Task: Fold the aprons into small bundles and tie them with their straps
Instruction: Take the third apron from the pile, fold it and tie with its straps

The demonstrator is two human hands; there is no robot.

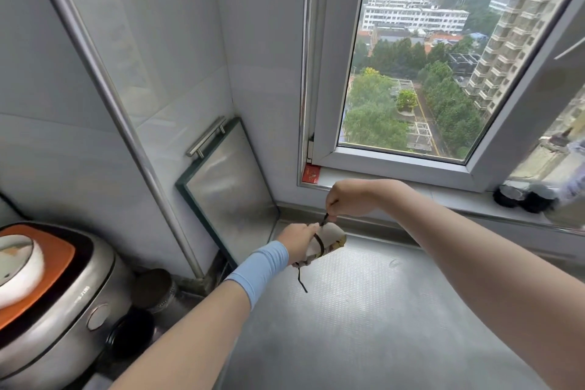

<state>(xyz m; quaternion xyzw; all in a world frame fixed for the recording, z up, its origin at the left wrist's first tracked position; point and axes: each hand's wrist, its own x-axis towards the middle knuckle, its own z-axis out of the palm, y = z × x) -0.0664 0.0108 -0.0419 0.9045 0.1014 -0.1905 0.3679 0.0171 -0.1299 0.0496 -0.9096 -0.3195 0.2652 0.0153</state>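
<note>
Head view: pale folded apron bundle (333, 239) is gripped by left hand (299, 241); thin dark strap (320, 245), pinched just above by right hand (348, 199), should be drawn taut.

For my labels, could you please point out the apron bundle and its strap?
apron bundle (332, 236): head view, pale top face.
strap (320, 245): head view, band across the bundle.

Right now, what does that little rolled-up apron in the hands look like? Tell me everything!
The apron bundle is small, folded cloth, mostly white with a darker patterned edge. A thin dark strap wraps around its middle; one loose end dangles below. It is tilted over the grey counter. The left hand grips one side, and the right hand pinches the strap's other end above it.
</note>
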